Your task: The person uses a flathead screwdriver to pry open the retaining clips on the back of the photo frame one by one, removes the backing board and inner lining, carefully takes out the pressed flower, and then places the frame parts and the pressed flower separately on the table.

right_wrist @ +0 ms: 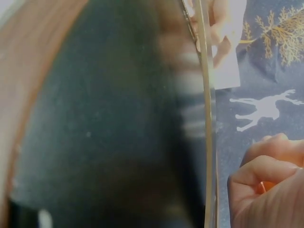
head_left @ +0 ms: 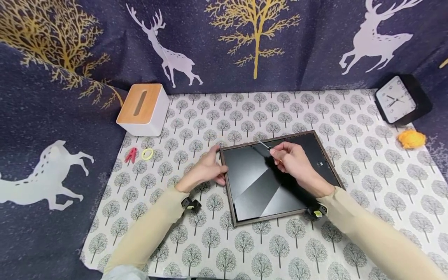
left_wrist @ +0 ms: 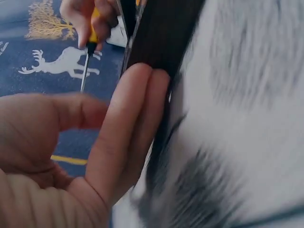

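Observation:
A shallow brown picture frame (head_left: pixel 233 198) with a dark, glossy panel (head_left: pixel 259 175) lies at an angle on the table. At its left side, my left hand (head_left: pixel 207 169) holds the edge, thumb tip overlapping the rim and fingers along the side. The left wrist view shows two of those fingers (left_wrist: pixel 128 109) against the frame's side. My right hand (head_left: pixel 292 161) is over the panel, pinching a screwdriver (head_left: pixel 264 145). Its yellow and black handle shows in the left wrist view. The thin metal shaft points left toward the frame's far edge.
A white tissue box (head_left: pixel 159 112) with a wooden lid stands back left. Before it lie a red clip (head_left: pixel 131 155) and a yellow ring (head_left: pixel 147 154). A black clock (head_left: pixel 399 99) and an orange object (head_left: pixel 412 139) are at the right. Patterned curtains (head_left: pixel 224 46) hang behind.

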{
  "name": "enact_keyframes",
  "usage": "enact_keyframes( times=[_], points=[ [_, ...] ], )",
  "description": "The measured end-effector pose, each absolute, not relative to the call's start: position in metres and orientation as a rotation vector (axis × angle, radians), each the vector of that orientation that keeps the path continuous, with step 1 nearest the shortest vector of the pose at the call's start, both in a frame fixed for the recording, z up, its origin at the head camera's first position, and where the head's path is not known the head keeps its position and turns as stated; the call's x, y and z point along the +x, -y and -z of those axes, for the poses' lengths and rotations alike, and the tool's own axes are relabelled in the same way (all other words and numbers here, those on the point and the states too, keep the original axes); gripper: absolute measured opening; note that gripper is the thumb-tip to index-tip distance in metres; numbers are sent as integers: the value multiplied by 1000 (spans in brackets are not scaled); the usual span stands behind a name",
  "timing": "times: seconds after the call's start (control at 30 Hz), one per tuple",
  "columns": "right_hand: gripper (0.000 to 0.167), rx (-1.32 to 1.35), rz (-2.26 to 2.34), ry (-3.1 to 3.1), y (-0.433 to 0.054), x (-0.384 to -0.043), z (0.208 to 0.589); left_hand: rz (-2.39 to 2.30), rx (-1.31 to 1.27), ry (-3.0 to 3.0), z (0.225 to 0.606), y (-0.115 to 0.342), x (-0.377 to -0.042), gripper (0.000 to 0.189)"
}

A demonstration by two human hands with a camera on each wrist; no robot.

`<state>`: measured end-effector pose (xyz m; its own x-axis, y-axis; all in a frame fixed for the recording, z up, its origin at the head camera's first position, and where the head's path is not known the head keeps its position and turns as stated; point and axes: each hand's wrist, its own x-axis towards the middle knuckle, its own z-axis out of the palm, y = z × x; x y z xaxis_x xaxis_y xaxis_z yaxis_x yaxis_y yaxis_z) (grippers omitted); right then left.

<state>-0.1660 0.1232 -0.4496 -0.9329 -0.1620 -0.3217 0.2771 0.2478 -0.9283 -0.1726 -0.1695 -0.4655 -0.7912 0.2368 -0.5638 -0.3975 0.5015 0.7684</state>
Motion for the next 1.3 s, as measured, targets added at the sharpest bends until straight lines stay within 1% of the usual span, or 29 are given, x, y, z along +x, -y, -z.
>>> enact_keyframes(
  times=[0.07, 0.3, 0.37, 0.43, 0.53, 0.73, 0.93, 1.17, 1.3],
  points=[
    [17, 92, 1715, -2187, -123, -166, 451, -1205, -85, -2241, 464, 170, -178, 92],
    [18, 46, 1575, -2253, -115, -164, 458, -938, 60, -2670, 466, 170, -204, 38],
    [17, 45, 1535, -2272, -114, -163, 459, -905, 81, -2737, 467, 170, -207, 29],
    [17, 48, 1510, -2285, -114, -163, 459, -895, 101, -2753, 467, 170, -207, 24],
    [18, 19, 1476, -2303, -116, -163, 457, -853, 139, -2756, 465, 170, -202, 23],
    [19, -75, 1399, -2290, -121, -161, 446, -851, 85, -2711, 463, 173, -185, 25],
    [21, -112, 1365, -2272, -123, -159, 437, -863, 95, -2725, 465, 178, -165, 30],
    [21, -162, 1330, -2243, -123, -158, 438, -874, 198, -2819, 468, 179, -145, 48],
    [20, -185, 1307, -2223, -122, -157, 440, -931, 181, -2772, 468, 177, -134, 56]
  ],
)
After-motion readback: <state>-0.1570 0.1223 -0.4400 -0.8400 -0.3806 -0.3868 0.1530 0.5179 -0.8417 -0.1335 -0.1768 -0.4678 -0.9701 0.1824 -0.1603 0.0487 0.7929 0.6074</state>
